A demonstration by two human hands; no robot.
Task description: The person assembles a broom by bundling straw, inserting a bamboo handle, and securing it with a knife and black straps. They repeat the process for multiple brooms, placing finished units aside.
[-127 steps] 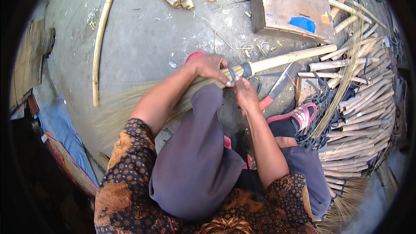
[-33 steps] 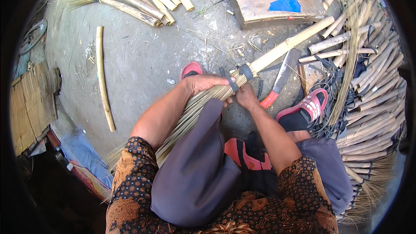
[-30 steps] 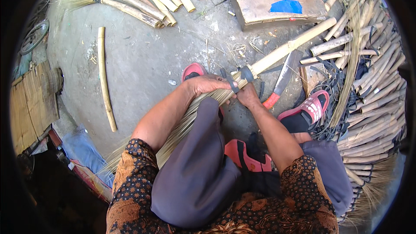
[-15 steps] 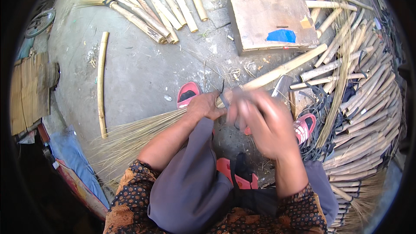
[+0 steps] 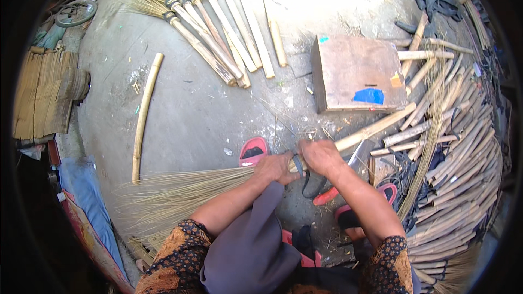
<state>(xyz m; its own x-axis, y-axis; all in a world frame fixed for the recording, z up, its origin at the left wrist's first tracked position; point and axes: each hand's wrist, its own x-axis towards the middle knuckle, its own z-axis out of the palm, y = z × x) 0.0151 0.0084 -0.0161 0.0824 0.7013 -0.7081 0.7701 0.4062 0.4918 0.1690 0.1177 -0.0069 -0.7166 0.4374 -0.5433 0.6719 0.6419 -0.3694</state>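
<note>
Left hand (image 5: 278,167) grips the broom bristle bundle (image 5: 185,193) at its neck; right hand (image 5: 321,158) closes around the dark binding band (image 5: 297,163) where the bamboo handle (image 5: 376,128) joins. The broom lies across the concrete floor (image 5: 190,114). Keep the neck squeezed tight, I judge, while pulling the band snug. Finished brooms (image 5: 212,27) lie beyond.

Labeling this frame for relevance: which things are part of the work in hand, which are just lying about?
In hand:
left hand gripping the broom bristles
right hand on the bamboo handle
dark band between the two hands

Lying about:
finished brooms
wooden box
loose bamboo stick
stick pile
red-handled knife
</note>
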